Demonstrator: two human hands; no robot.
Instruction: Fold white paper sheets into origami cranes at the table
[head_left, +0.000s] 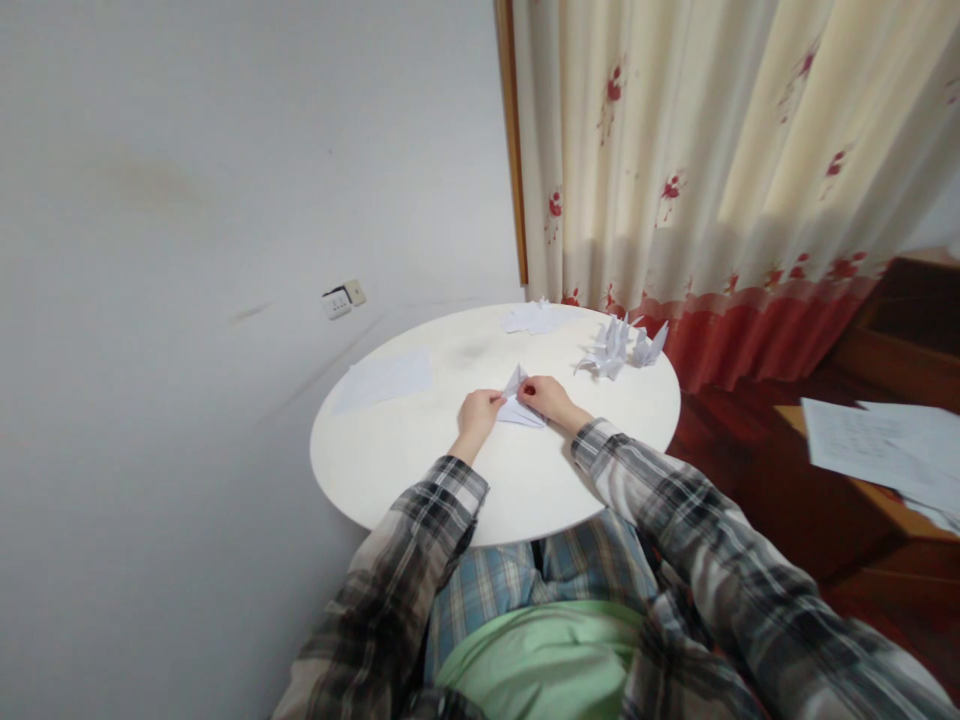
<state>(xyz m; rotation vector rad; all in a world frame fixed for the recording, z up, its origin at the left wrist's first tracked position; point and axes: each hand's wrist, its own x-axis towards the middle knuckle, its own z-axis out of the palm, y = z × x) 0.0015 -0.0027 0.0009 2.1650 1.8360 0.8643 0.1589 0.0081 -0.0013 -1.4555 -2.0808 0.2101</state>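
Note:
A partly folded sheet of white paper (520,413) lies on the round white table (405,450), its pointed top flap raised away from me. My left hand (480,408) pinches the flap's left edge between thumb and finger. On the other side, my right hand (549,396) has its fingers closed on the right edge of the same flap. Beyond my right hand stands a cluster of folded paper cranes (609,350), with another folded paper piece (649,346) beside it.
Flat white sheets (384,380) lie at the table's left, and more paper (536,317) at its far edge. A wall with a socket (337,303) rises at the left, a curtain (645,180) behind. Printed sheets (877,440) rest on a wooden surface at the right.

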